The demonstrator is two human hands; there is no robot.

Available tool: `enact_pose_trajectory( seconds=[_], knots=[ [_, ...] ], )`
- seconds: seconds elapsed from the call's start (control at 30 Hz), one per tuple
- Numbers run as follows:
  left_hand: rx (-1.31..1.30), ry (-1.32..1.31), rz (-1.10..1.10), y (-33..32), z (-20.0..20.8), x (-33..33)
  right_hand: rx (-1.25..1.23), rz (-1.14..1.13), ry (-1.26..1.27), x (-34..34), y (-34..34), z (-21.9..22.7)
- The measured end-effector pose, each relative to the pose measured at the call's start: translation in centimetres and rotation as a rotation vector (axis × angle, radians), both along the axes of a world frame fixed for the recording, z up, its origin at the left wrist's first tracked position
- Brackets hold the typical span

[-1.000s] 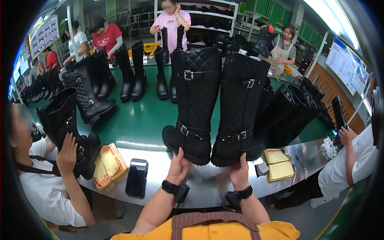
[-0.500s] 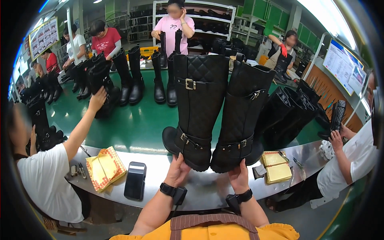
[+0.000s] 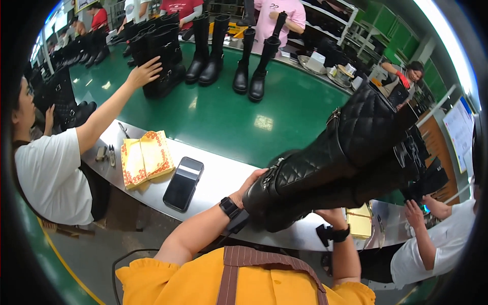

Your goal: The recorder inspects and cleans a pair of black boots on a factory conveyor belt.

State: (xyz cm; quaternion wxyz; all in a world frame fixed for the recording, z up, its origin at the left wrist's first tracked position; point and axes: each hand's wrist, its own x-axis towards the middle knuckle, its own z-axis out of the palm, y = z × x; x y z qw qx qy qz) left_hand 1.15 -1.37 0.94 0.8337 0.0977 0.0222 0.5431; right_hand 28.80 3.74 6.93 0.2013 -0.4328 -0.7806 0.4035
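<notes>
A pair of tall black boots with quilted shafts and buckled straps is tilted over to the right in front of me. My left hand is closed on the foot end of the nearer boot, its fingers partly hidden behind it. My right hand grips the other boot from below, and the boot covers most of its fingers. The second boot is largely hidden under the first. Both boots are held above the steel edge of the bench.
On the steel edge lie a black phone and tied yellow paper stacks. Black boots stand across the green bench top. At left a co-worker's hand touches boots; at right another co-worker handles a dark item.
The two boots have gone from upright side by side to tilted right, one over the other. My hands turned with them. The view has shifted down and swung round.
</notes>
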Motion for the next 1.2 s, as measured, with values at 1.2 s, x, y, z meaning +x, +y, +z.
enact_pose_trajectory(
  seconds=[1.2],
  knots=[
    [-0.385, 0.377, 0.263, 1.2, -2.1, -1.7, 0.231, -0.294, -0.835, -20.8, 33.6, -4.3]
  ],
)
